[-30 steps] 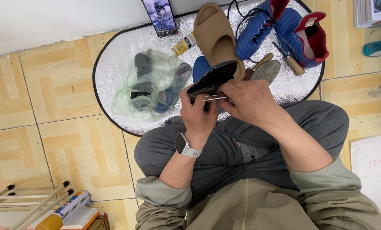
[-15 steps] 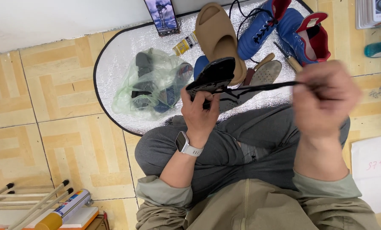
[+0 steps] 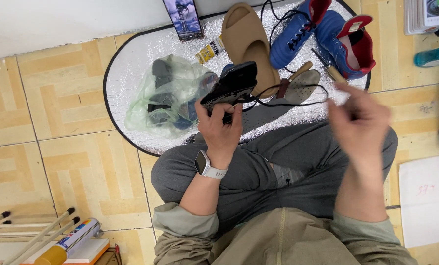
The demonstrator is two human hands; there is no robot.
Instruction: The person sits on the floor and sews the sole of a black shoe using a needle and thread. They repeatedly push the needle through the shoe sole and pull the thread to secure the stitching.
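Observation:
My left hand [image 3: 220, 128], with a white watch on its wrist, grips a black shoe [image 3: 233, 84] and holds it up over my crossed legs. A thin black thread [image 3: 289, 103] runs from the shoe to the right and loops slackly over the mat. My right hand [image 3: 361, 123] is blurred, out to the right of the shoe above my right knee. Its fingertips are pinched on the far end of the thread.
A silver oval mat [image 3: 131, 64] lies on the tiled floor ahead. It carries a green plastic bag [image 3: 168, 95], a tan slide sandal [image 3: 249, 37], two blue boots [image 3: 327, 34], a phone [image 3: 182, 17], a yellow tube [image 3: 208, 50] and a grey insole [image 3: 303, 81]. White paper [image 3: 428, 201] lies right; sticks and a spray can [image 3: 67, 243] lie bottom left.
My right hand left the shoe and swung out to the right, drawing the thread taut. Now it is a little lower and the thread hangs in a loose loop. The left hand stayed put.

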